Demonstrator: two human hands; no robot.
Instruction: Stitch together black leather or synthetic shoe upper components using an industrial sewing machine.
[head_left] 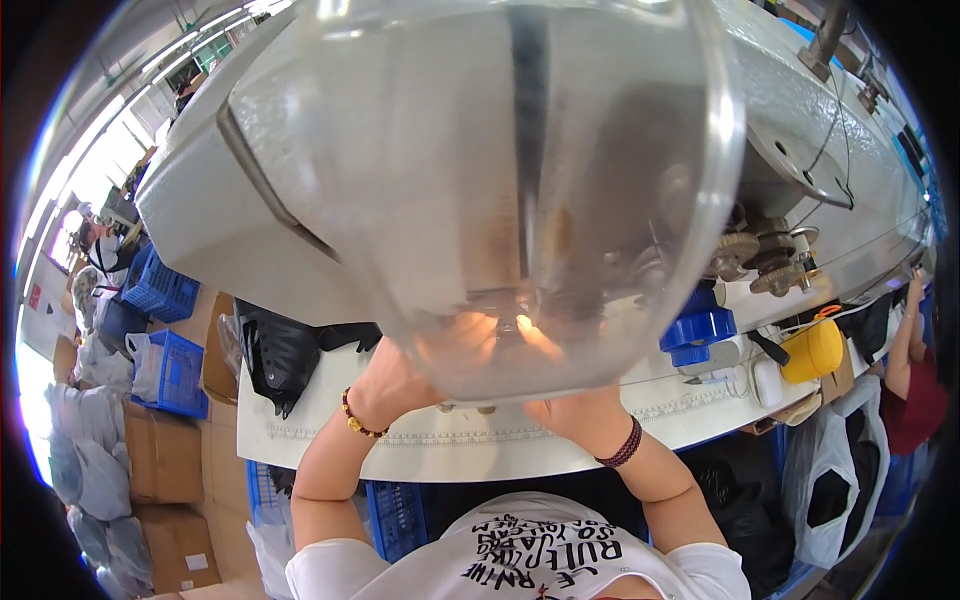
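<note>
A large grey-white sewing machine (pixel 280 170) fills the upper view, with a scuffed clear plastic shield (pixel 600 200) close in front of it. My left hand (pixel 395 382) reaches under the shield from the left, a beaded bracelet on its wrist. From the right comes my right hand (pixel 590 415), with a dark red braided band. Both hands rest low at the white sewing table (pixel 430 455), near a lit spot around the needle area. Through the hazy plastic the fingers are blurred, and whatever they may hold cannot be made out.
A black piece (pixel 280 355) lies on the table's left. Right are blue spools (pixel 700 325), a yellow container (pixel 815 350) and a white bottle (pixel 768 382). Blue crates (pixel 175 370) and cardboard boxes (pixel 165 450) stand left. A person in dark red (pixel 910 400) is far right.
</note>
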